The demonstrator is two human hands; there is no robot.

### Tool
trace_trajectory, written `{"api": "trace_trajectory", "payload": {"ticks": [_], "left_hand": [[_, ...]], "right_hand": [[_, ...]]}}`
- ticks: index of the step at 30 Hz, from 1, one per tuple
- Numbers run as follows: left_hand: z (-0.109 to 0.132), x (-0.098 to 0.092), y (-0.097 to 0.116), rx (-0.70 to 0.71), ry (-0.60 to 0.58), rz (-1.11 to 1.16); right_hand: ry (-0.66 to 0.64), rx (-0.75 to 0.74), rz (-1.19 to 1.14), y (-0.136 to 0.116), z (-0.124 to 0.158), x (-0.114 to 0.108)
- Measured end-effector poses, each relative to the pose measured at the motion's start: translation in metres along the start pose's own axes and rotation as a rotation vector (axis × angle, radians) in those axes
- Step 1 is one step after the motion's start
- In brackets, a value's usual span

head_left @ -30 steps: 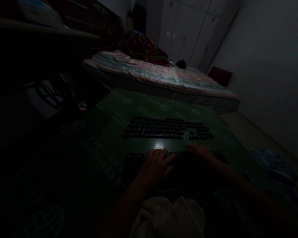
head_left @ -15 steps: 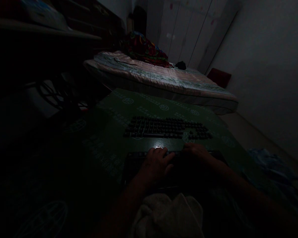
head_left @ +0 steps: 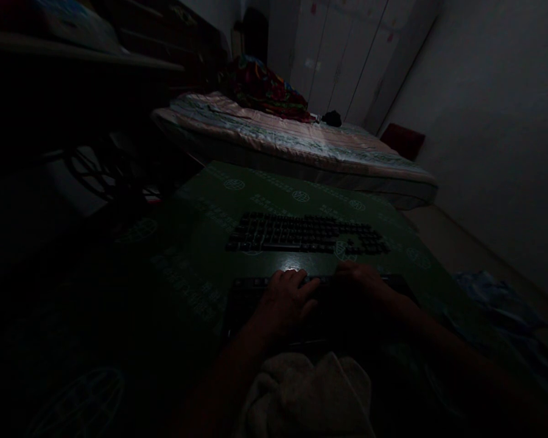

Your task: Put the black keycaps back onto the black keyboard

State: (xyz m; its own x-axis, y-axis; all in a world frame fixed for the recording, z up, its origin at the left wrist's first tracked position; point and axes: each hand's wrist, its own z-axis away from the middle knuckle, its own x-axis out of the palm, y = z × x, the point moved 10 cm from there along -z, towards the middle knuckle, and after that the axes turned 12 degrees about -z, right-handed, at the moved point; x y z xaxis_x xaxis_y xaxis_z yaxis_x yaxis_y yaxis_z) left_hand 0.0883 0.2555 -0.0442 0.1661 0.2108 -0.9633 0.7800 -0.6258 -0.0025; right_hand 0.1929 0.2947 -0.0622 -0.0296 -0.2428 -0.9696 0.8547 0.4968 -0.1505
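Note:
A black keyboard [head_left: 237, 304] lies near me on the green table, its surface mostly lost in the dark. My left hand [head_left: 287, 298] rests over its middle-left part, fingers spread and palm down. To the right, my right hand [head_left: 358, 278] is at the keyboard's far edge with its fingers curled together; darkness hides anything in them. Beyond both hands, loose black keycaps [head_left: 283, 232] are laid out in rows in a keyboard pattern. A crumpled light cloth [head_left: 308, 392] is just in front of the keyboard, on my side.
The green table [head_left: 192, 237] has printed white globes and lettering. Behind it is a mattress [head_left: 301, 140] with a dark red patterned blanket [head_left: 274, 94]. Bluish cloth [head_left: 497, 298] lies low at the right. A dark stand with a wheel [head_left: 89, 173] is at the left.
Both hands stay in nearly the same places over the keyboard. The whole view shifts very slightly; the keycap rows and cloth look unchanged.

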Motion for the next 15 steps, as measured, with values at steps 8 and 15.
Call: {"api": "trace_trajectory", "payload": {"ticks": [8, 15], "left_hand": [[0.0, 0.0, 0.0, -0.005, 0.018, 0.008], [0.0, -0.001, -0.001, -0.008, 0.035, -0.008]], "right_hand": [[0.319, -0.135, 0.109, -0.032, 0.017, 0.008], [0.343, -0.08, 0.022, -0.026, 0.022, 0.001]]}}
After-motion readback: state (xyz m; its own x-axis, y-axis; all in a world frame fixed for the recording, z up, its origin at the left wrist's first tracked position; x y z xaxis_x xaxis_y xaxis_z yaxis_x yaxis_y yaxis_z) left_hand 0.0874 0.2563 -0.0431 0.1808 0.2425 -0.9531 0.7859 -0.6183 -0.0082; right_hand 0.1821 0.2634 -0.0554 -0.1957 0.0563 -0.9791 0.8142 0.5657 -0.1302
